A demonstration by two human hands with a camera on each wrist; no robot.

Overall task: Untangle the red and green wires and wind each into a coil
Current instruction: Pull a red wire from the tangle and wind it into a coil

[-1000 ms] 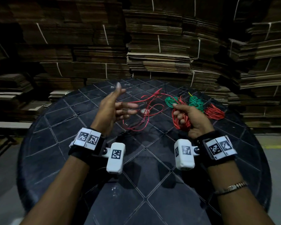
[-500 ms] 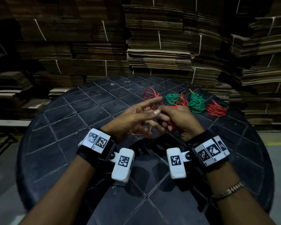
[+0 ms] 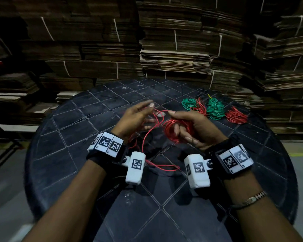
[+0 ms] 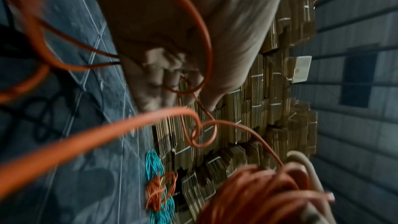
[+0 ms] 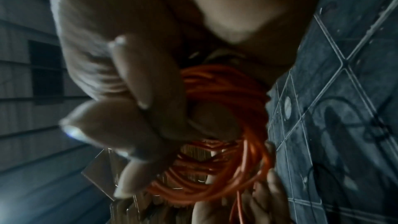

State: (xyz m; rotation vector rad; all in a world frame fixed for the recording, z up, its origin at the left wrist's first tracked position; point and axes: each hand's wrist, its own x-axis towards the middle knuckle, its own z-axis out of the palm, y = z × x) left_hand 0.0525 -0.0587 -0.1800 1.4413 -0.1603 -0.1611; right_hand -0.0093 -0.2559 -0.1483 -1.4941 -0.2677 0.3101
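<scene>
Head view: your right hand (image 3: 194, 130) grips the red coil (image 3: 177, 130) above the desk (image 3: 63, 147), fingers curled through its loops to keep the turns together. Your left hand (image 3: 135, 119) pinches the loose red wire (image 3: 147, 142) to feed the next turn; its slack trails on the desk. Finished red and green coils (image 3: 214, 109) lie at the far right, out of the way.

Left wrist view: the fingers (image 4: 163, 81) pinch a thin red strand.

Right wrist view: the fingers (image 5: 137, 91) close round the coil.
</scene>
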